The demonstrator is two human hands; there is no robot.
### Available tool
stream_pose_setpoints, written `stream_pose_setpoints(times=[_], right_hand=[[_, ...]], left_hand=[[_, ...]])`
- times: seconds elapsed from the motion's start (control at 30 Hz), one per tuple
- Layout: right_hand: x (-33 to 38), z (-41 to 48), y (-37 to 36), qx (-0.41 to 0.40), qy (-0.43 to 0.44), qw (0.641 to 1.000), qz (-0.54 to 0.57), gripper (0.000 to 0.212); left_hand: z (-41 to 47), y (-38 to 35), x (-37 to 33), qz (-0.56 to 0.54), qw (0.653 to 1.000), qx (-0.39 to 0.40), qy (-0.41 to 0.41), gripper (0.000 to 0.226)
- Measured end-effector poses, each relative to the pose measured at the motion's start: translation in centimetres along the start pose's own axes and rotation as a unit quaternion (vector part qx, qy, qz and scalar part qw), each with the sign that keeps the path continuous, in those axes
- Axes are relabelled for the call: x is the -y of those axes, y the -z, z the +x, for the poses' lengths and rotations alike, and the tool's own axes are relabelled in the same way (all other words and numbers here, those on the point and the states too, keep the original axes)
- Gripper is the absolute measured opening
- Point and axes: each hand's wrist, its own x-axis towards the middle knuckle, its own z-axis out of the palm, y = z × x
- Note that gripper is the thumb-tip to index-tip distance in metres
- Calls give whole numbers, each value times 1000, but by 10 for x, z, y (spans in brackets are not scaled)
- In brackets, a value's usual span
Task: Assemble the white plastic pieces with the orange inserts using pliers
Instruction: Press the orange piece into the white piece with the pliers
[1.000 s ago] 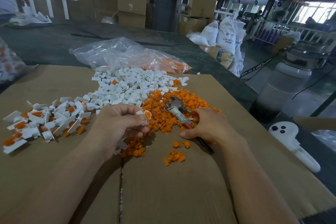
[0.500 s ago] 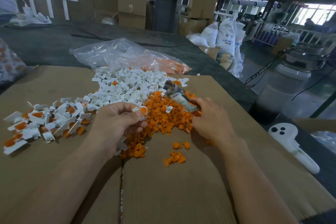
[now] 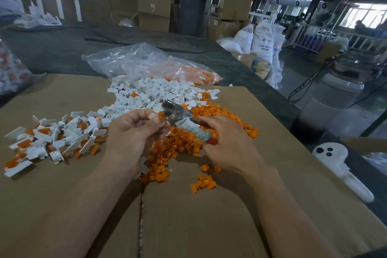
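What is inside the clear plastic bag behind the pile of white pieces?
Orange inserts show through the clear plastic bag at its right end. Crumpled, glaring film makes its left part unreadable, so any contents there cannot be told.

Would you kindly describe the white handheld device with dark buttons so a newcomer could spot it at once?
Follow the brown cardboard sheet to its right edge, beyond the right hand. There, on the dark surface, lies the white plastic handheld device. Unlike the small white plastic pieces heaped on the cardboard, it is one large item: a rounded head with three dark buttons and a long handle.
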Motion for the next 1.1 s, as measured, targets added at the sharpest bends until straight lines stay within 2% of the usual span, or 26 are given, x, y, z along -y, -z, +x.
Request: stream_pose_setpoints(times=[0.2,0.37,0.57,0.73,0.9,1.1], right_hand=[[0,1,-2,0,9,1000,3,45],[1,1,-4,14,0,1000,-7,42],[4,-1,-1,48,15,998,-22,14],[9,-2,-2,48,8,999,3,11],[11,-2,-4,44,2,999,-14,8],[13,-1,-6,34,-2,999,-27,12]], left_hand=[[0,-1,1,-9,1000,6,-17,14],[1,0,4,-9,1000,9,-29,9],[2,2,4,-11,999,13,-32,10],[1,2,5,-6,999,6,-33,4],[1,1,6,11,999,-17,-39,18],[-1,0,5,14,999,-30,-34,20]])
